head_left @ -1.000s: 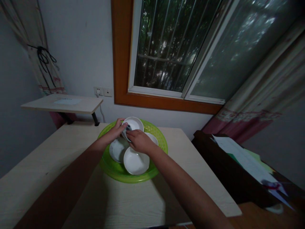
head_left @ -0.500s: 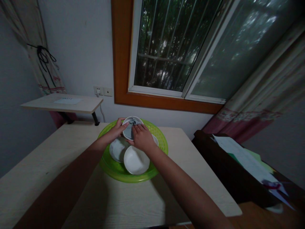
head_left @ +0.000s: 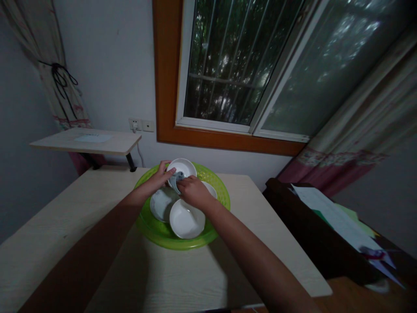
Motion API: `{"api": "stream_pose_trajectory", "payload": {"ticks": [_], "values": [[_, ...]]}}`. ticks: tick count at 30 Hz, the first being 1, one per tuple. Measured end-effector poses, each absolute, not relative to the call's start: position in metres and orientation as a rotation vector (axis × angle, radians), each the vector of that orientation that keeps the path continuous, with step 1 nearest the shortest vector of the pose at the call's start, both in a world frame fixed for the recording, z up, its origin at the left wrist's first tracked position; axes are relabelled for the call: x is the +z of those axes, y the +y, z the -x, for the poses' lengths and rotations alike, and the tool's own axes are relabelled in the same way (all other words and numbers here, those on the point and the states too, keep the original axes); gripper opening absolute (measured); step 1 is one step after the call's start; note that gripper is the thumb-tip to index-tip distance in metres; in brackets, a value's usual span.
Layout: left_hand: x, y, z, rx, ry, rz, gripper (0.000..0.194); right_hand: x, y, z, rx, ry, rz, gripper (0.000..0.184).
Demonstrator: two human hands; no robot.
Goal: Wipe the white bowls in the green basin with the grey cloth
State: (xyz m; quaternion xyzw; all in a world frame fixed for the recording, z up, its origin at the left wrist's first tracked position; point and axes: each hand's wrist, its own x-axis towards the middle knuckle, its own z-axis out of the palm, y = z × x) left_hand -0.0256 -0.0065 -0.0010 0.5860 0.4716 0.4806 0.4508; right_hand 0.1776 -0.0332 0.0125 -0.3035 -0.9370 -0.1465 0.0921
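Observation:
My left hand [head_left: 162, 174] grips the left rim of a white bowl [head_left: 184, 165], its thumb over the edge. The bowl is tilted toward me at the back of a round green plastic basket [head_left: 153, 238]. In my right hand [head_left: 194, 191] is a bunched grey-blue cloth [head_left: 176, 179], held at the bowl's near side. Below the hands, a second white bowl [head_left: 186, 219] sits in the basket, with a white dish [head_left: 162, 204] to its left. Another white bowl [head_left: 210, 189] is partly hidden behind my right hand.
The basket stands on a pale wooden table [head_left: 182, 278]. A small raised shelf [head_left: 87, 141] is at the back left, near wall sockets [head_left: 141, 125]. To the right, papers [head_left: 329, 213] lie on a dark piece of furniture [head_left: 302, 234]. A barred window [head_left: 237, 65] is behind.
The cloth, spread flat inside the bowl before, is now bunched up in my right hand at the near rim. The bowl's white inside shows. My left hand keeps its hold.

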Motion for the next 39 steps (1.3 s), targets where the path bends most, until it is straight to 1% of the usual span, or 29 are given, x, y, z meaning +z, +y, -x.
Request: {"api": "stream_pose_trajectory", "payload": {"ticks": [5, 8, 13, 16, 20, 26, 30, 36, 37, 39], "values": [[-0.004, -0.006, 0.025, 1.155, 1.111, -1.417, 0.055, 0.005, -0.029, -0.180, -0.327, -2.704, 0.815, 0.035], [-0.005, -0.006, 0.024, 1.122, 1.070, -1.398, 0.055, 0.001, -0.028, -0.180, -0.297, -2.656, 0.803, 0.048], [-0.006, -0.007, 0.025, 1.115, 1.004, -1.425, 0.053, -0.003, -0.030, -0.181, -0.361, -2.593, 0.947, 0.076], [-0.008, -0.006, 0.025, 1.119, 1.008, -1.449, 0.051, -0.001, -0.032, -0.179, -0.396, -2.564, 1.033, 0.081], [-0.008, -0.003, 0.025, 1.163, 1.013, -1.451, 0.050, 0.008, -0.037, -0.176, -0.438, -2.560, 1.125, 0.081], [-0.001, -0.007, 0.024, 1.170, 1.107, -1.453, 0.054, 0.020, -0.043, -0.173, -0.454, -2.577, 1.235, 0.071], [0.000, -0.008, 0.026, 1.148, 1.147, -1.506, 0.059, 0.022, -0.043, -0.172, -0.453, -2.643, 1.218, 0.055], [-0.003, -0.004, 0.027, 1.191, 1.209, -1.517, 0.062, 0.022, -0.043, -0.176, -0.436, -2.692, 1.034, 0.034], [-0.003, -0.002, 0.028, 1.205, 1.229, -1.519, 0.062, 0.021, -0.043, -0.177, -0.424, -2.691, 0.994, 0.034], [-0.004, 0.000, 0.029, 1.244, 1.260, -1.523, 0.062, 0.019, -0.044, -0.179, -0.378, -2.697, 0.911, 0.040]]}}
